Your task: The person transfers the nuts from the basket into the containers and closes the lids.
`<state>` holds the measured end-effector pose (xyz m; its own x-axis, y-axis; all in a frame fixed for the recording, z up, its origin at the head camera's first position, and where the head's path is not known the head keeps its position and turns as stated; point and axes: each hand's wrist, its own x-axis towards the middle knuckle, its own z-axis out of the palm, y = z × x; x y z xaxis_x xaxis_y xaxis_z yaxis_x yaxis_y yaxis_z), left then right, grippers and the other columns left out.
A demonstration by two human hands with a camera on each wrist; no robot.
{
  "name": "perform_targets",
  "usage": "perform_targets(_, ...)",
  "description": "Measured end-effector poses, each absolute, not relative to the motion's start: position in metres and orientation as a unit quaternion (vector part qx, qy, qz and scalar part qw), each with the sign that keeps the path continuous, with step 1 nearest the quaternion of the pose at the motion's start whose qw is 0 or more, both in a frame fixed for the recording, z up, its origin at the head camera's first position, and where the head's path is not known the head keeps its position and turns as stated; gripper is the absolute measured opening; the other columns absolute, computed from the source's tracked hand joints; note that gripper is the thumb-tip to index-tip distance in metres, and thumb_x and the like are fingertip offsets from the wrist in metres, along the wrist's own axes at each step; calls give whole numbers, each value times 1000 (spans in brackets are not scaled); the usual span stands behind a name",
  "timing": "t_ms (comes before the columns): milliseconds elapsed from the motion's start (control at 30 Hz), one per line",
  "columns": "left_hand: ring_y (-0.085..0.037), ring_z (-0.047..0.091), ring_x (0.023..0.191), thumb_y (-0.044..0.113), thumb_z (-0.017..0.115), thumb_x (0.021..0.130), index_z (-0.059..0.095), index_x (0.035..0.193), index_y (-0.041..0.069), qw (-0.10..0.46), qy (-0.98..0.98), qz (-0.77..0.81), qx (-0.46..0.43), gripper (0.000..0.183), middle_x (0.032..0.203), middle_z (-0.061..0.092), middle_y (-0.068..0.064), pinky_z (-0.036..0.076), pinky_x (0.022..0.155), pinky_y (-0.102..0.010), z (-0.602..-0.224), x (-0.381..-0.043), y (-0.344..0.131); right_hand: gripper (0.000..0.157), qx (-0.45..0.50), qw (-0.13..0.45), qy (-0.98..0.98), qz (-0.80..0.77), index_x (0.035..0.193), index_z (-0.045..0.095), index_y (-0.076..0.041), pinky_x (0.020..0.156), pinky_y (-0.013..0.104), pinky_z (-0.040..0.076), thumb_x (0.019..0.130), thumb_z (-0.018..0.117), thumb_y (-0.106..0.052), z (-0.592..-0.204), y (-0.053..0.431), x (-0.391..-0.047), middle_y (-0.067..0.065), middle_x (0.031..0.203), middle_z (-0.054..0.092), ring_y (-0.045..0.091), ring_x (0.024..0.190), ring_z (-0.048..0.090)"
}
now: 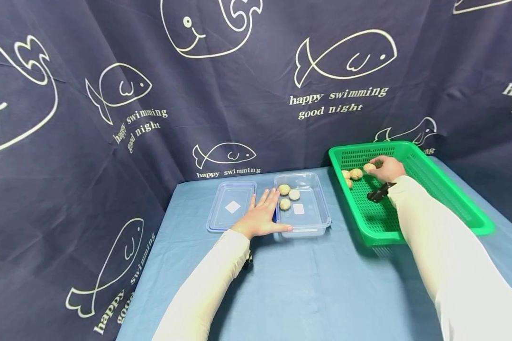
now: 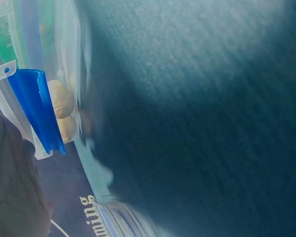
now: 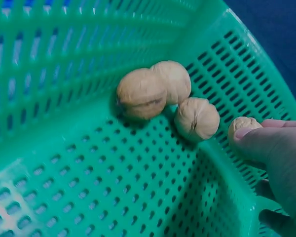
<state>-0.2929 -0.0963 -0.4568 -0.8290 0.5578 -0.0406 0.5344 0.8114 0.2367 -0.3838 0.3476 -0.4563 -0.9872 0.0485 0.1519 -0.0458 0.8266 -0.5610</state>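
Observation:
My right hand [image 1: 388, 169] reaches into the green plastic basket [image 1: 386, 238] and pinches a walnut [image 3: 240, 128] between thumb and fingers. Beside it, three more walnuts [image 3: 197, 119] lie grouped in the basket's corner, as the right wrist view shows. With fingers straight and spread, my left hand [image 1: 260, 220] rests along the left and front edges of a clear plastic container [image 1: 324, 206]. Three walnuts [image 1: 284, 204] sit inside that container, toward its left side. A blue latch flap [image 2: 37, 108] on the container hangs outward in the left wrist view.
A clear lid [image 1: 216, 213] with a blue edge lies flat left of the container. Both stand on a blue cloth-covered table [image 1: 298, 289]. Dark blue curtains [image 1: 273, 113] with white fish drawings hang behind and to the left.

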Motion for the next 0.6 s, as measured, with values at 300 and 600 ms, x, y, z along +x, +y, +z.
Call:
perform_targets(300, -26, 0, 156, 81, 55, 81, 8, 163, 7, 55, 949, 112, 291, 120, 170, 8, -11, 1, 121, -61, -455, -291, -96, 44, 17, 105, -944, 312, 124, 64, 4, 88, 61, 45, 95, 68, -29, -441, 330, -373, 33, 113, 67, 49, 100, 63)
perform_targets(600, -27, 0, 156, 80, 55, 81, 9, 163, 7, 59, 949, 111, 288, 119, 170, 7, -11, -1, 121, -60, -455, -292, -96, 41, 39, 121, -931, 342, 123, 65, 5, 84, 55, 48, 93, 72, -22, -419, 300, -365, 32, 113, 68, 47, 101, 64)
